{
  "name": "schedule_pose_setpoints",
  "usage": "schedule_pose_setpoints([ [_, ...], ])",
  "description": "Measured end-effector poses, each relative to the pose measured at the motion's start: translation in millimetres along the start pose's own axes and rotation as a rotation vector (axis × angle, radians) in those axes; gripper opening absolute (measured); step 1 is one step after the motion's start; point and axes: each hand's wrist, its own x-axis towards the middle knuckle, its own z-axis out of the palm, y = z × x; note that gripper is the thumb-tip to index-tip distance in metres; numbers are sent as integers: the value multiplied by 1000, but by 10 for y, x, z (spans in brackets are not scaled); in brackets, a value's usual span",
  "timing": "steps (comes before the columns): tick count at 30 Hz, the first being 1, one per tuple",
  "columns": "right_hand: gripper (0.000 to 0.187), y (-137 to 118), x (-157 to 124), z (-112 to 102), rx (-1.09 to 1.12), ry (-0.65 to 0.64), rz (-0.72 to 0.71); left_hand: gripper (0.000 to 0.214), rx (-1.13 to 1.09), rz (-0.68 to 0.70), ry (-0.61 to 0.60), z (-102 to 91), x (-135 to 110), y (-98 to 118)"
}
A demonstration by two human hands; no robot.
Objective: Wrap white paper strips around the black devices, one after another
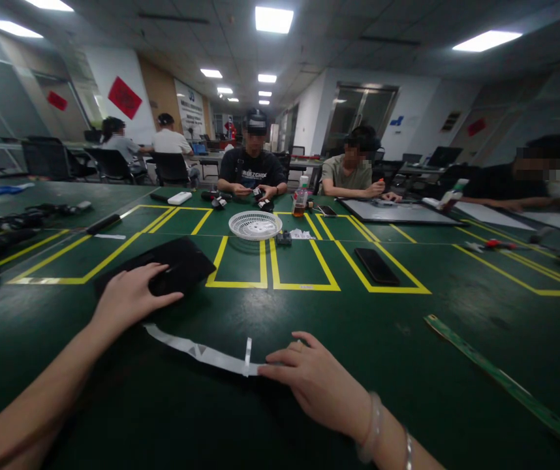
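Observation:
My left hand [130, 294] rests on the near side of a flat black rectangular object [186, 261], its thumb and fingers spread apart over the surface. What exactly that black object is, I cannot make out. In front of me a pale, narrow paper-like strip [211, 357] curves across the table, with grey triangular marks on it. A short whitish piece [248, 356] stands up near its right end. That right end is between the fingertips of my right hand [309, 375], where the thumb and a finger come together; another finger is raised.
The green table [358, 339] carries yellow tape outlines. A white basket [255, 225], a bottle [300, 199] and a black phone [376, 266] stand or lie farther off. A long green strip [500, 378] lies at right, cables [30, 219] at left. Several people sit beyond.

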Motion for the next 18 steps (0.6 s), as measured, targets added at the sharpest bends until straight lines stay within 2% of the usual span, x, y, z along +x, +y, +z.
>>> schedule_pose_setpoints([
  [4,49,-18,-5,-4,8,-16,-39,73,-129,280,-64,198,-144,569],
  [7,45,-28,-10,11,20,3,-68,74,-225,400,-131,346,-265,828],
  [10,40,-25,-12,43,34,24,-88,74,-260,466,-150,444,-343,956],
  [14,20,-2,-7,88,55,45,-77,75,-240,489,-143,497,-374,1010],
  [18,19,13,2,76,60,40,-21,76,-229,483,-162,497,-365,1012],
])
